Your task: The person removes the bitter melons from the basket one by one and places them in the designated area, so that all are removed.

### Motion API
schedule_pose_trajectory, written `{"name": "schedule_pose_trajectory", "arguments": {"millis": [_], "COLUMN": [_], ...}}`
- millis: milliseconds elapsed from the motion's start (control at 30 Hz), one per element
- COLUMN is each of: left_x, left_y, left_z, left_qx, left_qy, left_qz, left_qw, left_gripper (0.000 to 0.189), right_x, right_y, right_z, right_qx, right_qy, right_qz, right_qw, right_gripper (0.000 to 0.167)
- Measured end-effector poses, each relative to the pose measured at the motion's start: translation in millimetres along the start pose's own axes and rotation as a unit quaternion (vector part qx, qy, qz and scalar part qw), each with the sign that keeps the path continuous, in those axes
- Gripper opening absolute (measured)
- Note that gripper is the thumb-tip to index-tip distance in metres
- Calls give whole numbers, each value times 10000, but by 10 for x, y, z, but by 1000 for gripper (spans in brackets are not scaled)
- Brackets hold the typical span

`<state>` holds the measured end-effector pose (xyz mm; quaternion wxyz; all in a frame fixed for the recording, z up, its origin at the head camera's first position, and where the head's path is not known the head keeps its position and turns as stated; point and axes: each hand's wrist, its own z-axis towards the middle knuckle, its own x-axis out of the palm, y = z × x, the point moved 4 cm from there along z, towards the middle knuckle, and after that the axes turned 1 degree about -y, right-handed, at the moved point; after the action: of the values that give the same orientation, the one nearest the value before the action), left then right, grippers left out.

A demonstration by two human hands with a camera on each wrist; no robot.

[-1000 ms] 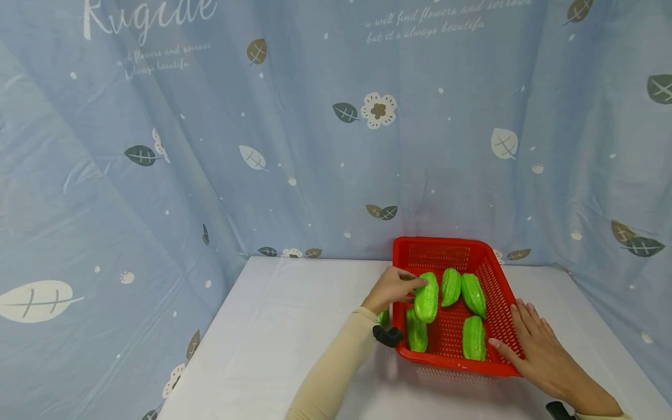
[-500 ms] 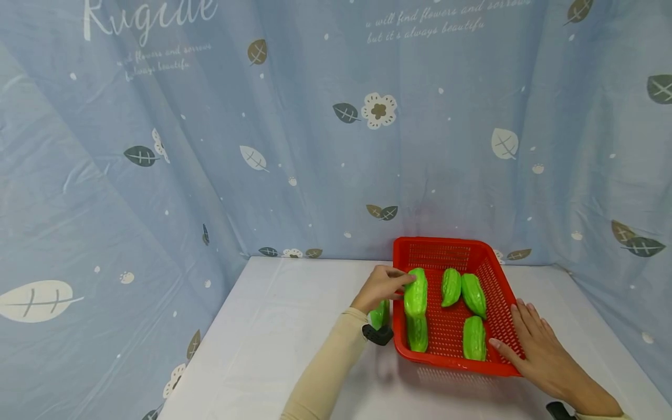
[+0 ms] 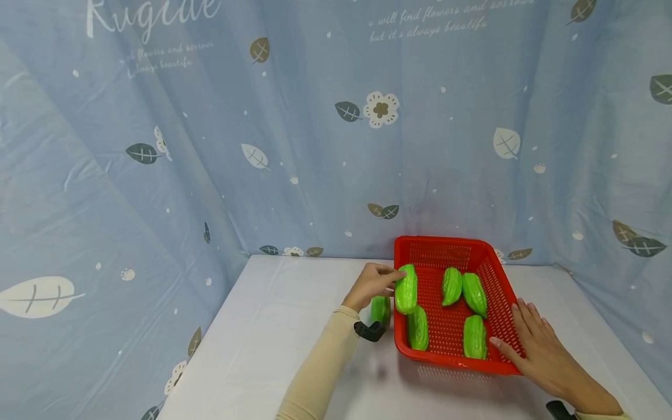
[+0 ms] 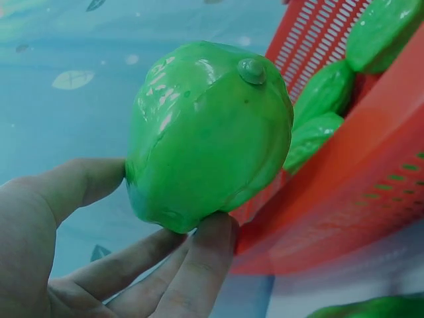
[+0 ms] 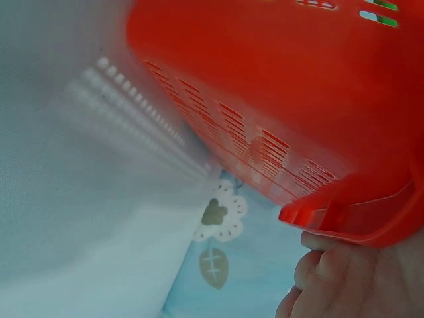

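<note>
My left hand (image 3: pixel 370 286) pinches a bright green bitter gourd (image 3: pixel 406 290) between thumb and fingers, over the left rim of the red plastic basket (image 3: pixel 455 363). In the left wrist view the gourd (image 4: pixel 209 136) shows its blunt end with a small stem nub, and the thumb presses its side while fingers support it from below. My right hand (image 3: pixel 546 361) lies with straight fingers on the basket's right rim; in the right wrist view its fingers (image 5: pixel 331 278) are at the rim's outer side.
Inside the basket lie several more green gourds (image 3: pixel 475 337), one close to the left wall (image 3: pixel 417 328). Another gourd (image 3: pixel 380 310) lies on the white table (image 3: pixel 283 326) just left of the basket, under my left wrist. A blue patterned curtain (image 3: pixel 315 146) hangs behind.
My left hand has carried the gourd leftward from above the basket's inside to its left rim. The gourd on the table shows more fully. My right hand and the basket stay put.
</note>
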<state>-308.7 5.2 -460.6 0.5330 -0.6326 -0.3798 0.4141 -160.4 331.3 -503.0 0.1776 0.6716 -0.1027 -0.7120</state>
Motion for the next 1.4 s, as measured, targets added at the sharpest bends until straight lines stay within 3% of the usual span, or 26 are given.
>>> {"name": "schedule_pose_trajectory", "arguments": {"millis": [233,733,1400], "left_x": [-107,-332,-687], "left_y": [44,86,337], "left_z": [-7,-5,-38], "left_qx": [-52,-50,-231], "left_qy": [-226,-334,-706], "left_qz": [-19,22,34], "left_qw": [9997,9994,9972], "left_gripper": [32,37,42], "right_x": [8,-12,-6], "right_y": [10,6,-10], "right_z": [-1,-1,0], "right_qx": [57,9,3], "right_qy": [12,-41,-28], "right_qz": [-2,-46,3], "right_qw": [10000,10000,10000], "right_gripper": [105,104,105]}}
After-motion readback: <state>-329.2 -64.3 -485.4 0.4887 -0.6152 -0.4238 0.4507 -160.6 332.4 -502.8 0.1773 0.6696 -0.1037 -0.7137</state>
